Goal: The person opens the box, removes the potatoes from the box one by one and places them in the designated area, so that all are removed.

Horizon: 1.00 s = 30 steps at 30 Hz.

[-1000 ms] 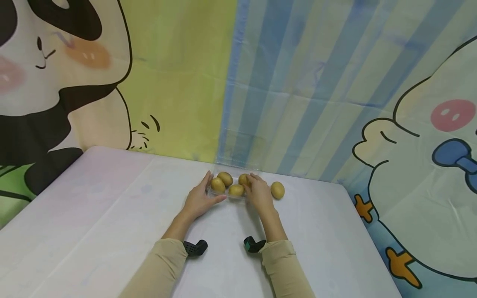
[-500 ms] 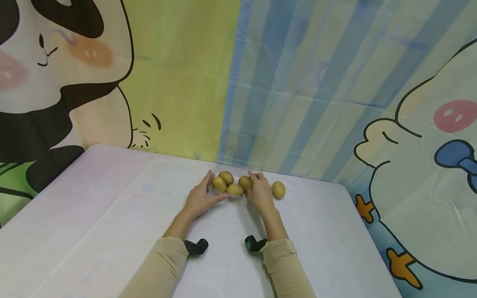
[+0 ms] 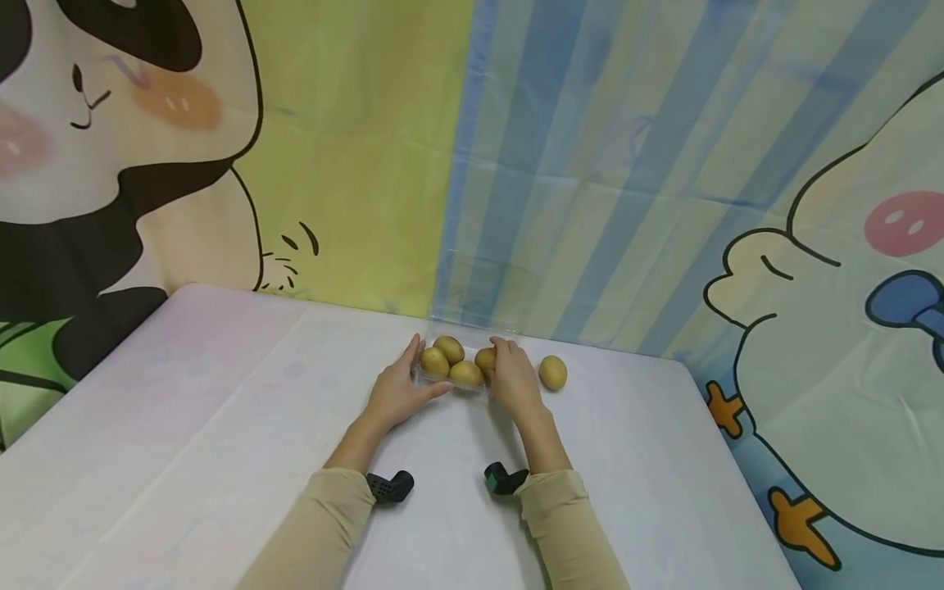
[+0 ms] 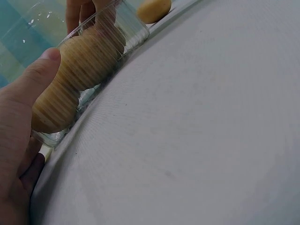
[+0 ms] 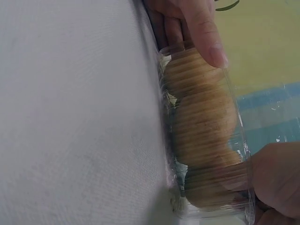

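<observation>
A clear ribbed plastic box (image 4: 133,30) with several potatoes in it sits near the table's back edge. My left hand (image 3: 398,395) grips its left end, thumb (image 4: 42,70) along the front rim and fingers round the side. My right hand (image 3: 515,382) reaches into the box's right end and holds a potato (image 3: 485,360) there, partly hidden by the fingers. Left of it lie a front potato (image 3: 466,374), a left potato (image 3: 434,362) and a back potato (image 3: 449,349). Another potato (image 3: 552,373) rests on the table, right of my right hand.
The box's see-through lid (image 3: 479,291) stands raised behind it. A white cloth covers the table (image 3: 243,426). A cartoon-printed curtain (image 3: 354,164) hangs right behind the back edge. Black wrist cameras sit at both cuffs.
The right hand has shifted slightly, its fingers now lower around the right-end potato, which shows less. The left hand stays on the box. The view has moved a little.
</observation>
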Available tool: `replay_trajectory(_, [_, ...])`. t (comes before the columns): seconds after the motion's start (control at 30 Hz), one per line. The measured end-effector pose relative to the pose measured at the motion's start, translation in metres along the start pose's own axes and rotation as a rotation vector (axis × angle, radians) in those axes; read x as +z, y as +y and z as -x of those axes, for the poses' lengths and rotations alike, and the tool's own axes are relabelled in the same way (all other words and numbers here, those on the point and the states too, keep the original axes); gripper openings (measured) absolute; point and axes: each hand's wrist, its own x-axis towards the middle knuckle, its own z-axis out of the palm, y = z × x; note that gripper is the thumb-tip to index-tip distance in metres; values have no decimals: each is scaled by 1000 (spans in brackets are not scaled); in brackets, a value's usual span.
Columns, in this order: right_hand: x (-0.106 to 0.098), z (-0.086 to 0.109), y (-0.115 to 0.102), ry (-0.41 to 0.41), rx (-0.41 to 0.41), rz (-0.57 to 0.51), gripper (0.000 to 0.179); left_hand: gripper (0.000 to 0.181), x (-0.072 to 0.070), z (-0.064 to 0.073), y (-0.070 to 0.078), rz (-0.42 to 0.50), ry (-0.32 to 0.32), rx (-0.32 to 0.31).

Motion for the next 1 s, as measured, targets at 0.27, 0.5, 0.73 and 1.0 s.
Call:
replay_trajectory(0.27, [-3, 0, -3, -33, 38, 37, 51, 114, 0, -1, 1, 7, -2, 2])
replay_trajectory(0.5, [-3, 0, -3, -34, 61, 7, 46, 114, 0, 0, 3, 10, -10, -1])
replay_trajectory(0.73, [-6, -2, -3, -64, 74, -10, 48, 114, 1, -2, 4, -6, -1, -1])
replay_trajectory(1.0, [-2, -2, 1, -52, 70, 14, 59, 115, 0, 2, 5, 16, 0, -20])
